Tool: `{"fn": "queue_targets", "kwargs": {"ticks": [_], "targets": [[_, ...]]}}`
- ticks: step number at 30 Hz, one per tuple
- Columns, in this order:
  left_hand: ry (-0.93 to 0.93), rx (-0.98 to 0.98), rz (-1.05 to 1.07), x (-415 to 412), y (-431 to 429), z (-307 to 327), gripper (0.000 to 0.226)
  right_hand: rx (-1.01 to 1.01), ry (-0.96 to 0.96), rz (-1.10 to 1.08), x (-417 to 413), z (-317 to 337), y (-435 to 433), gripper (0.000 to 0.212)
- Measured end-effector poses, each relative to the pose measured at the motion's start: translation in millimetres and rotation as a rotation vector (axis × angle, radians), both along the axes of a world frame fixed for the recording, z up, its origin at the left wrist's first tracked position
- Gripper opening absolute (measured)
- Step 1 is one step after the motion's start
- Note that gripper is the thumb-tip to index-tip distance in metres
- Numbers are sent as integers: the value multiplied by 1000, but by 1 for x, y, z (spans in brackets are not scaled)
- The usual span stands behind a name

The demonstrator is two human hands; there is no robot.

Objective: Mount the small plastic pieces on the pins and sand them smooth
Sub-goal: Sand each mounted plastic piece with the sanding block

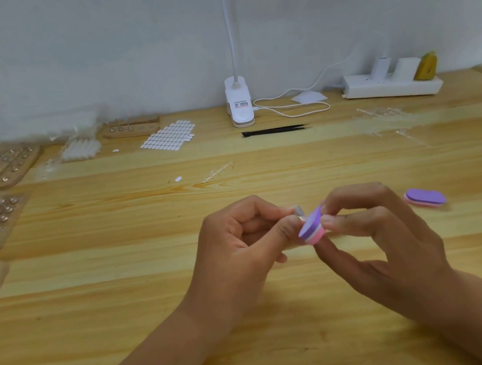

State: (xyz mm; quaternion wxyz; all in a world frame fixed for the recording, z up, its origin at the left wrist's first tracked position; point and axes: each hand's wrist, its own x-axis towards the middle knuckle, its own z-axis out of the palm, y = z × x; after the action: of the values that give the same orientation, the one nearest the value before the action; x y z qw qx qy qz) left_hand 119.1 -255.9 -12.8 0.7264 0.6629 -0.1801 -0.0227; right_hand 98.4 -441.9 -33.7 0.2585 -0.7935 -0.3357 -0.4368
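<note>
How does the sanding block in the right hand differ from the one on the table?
The held sanding block is pinched by the right hand, tilted on edge; the spare sanding block lies flat on the table, untouched. The held one meets the small piece in the left hand; the spare does not. Both are purple over pink.

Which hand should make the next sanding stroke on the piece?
Right, most likely. The right hand pinches the purple-and-pink sanding block right beside the small piece, which the left hand pinches between thumb and finger.
</note>
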Motion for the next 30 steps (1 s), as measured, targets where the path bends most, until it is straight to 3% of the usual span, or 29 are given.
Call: {"fn": "queue_targets", "kwargs": {"ticks": [23,30], "targets": [[-37,1,6,1,0,-3,15,19,19,20,-1,-1,3,18],[1,-38,-74,2,2,0,9,96,79,-81,5,2,-6,20]]}}
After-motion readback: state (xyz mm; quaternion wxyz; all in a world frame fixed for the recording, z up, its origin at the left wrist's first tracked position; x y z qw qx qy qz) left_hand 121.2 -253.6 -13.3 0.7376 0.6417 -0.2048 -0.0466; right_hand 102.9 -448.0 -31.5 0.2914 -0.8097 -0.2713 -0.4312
